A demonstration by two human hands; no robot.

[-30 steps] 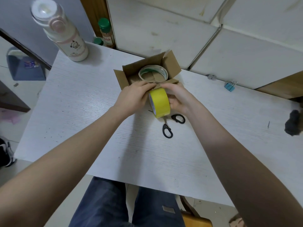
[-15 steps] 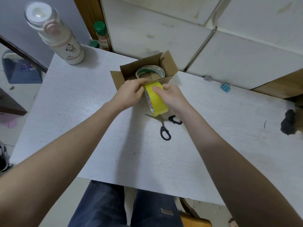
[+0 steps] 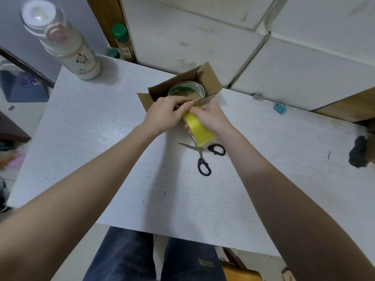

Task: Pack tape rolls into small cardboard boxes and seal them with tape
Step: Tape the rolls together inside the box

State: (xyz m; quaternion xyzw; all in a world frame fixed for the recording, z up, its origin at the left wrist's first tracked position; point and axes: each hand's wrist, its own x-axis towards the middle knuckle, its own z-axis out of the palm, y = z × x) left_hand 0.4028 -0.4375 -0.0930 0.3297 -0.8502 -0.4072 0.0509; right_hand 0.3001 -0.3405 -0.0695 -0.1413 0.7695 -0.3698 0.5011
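Observation:
A small open cardboard box point(image 3: 210, 79) stands on the white table point(image 3: 101, 138) with its flaps up. Inside it lies a tape roll point(image 3: 187, 89) with a pale rim, flat on its side. Just in front of the box I hold a yellow tape roll point(image 3: 199, 127) on edge. My right hand point(image 3: 213, 118) wraps around it from the right. My left hand point(image 3: 166, 114) pinches at the top of the roll, near the box's front wall. The near part of the box is hidden behind my hands.
Black-handled scissors point(image 3: 203, 159) lie just below the yellow roll. A tall white bottle point(image 3: 69, 47) stands at the table's back left. A blue binder clip point(image 3: 281, 108) lies at the back right, and a dark object point(image 3: 358, 154) sits at the right edge.
The yellow roll has tilted and its top has come closer to the box's front wall. My left fingers have moved onto the roll's top edge. Box and scissors have stayed put.

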